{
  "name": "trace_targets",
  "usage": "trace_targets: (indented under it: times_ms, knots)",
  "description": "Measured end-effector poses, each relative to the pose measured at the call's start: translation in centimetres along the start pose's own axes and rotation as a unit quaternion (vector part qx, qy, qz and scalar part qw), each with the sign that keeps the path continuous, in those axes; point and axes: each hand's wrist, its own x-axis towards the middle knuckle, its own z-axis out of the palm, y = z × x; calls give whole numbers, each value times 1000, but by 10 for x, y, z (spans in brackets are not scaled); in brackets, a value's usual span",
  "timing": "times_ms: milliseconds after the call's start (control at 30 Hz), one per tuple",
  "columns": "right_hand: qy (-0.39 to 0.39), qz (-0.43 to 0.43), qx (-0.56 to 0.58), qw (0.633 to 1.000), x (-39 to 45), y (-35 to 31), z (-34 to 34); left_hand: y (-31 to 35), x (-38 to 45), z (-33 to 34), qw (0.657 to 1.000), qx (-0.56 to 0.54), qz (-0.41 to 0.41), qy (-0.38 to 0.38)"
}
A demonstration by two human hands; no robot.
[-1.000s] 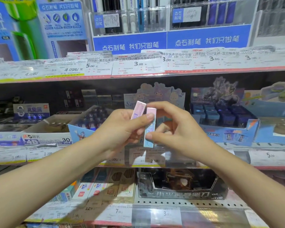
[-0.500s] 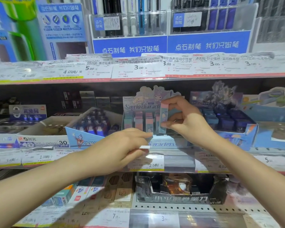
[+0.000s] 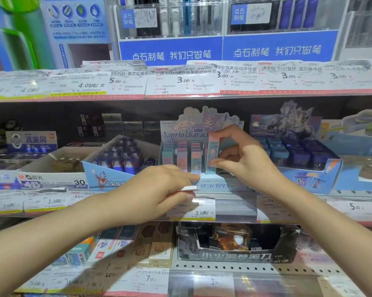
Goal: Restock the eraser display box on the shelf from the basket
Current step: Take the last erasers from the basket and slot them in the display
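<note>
The middle shelf (image 3: 125, 214) carries the eraser display box (image 3: 221, 185) between two blue boxes

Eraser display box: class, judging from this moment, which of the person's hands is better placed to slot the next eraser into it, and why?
Probably the right hand: it pinches an upright eraser at the display box, beside the standing rows. The left hand is lower, at the box's front, holding a flat white piece.

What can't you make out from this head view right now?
- Basket: outside the head view, so remaining stock is unknown.
- Display box right-hand slots: hidden behind the right hand and its upright eraser.
- Left hand: its fingers cover most of the white piece.
- Price tags: fine print blurred.
</note>
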Motion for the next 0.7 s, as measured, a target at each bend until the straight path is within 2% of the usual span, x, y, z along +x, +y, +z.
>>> trace_targets:
  times_ms: [400, 567, 700]
  knots:
    - [-23, -49, -55, 997, 4, 9, 0, 3, 5, -8, 999, 17, -13, -25]
    - [-4, -64, -50, 997, 0, 11, 2, 4, 5, -9, 999, 21, -22, -38]
    - [20, -41, -37, 998, 1, 10, 4, 4, 6, -10, 998, 26, -32, -53]
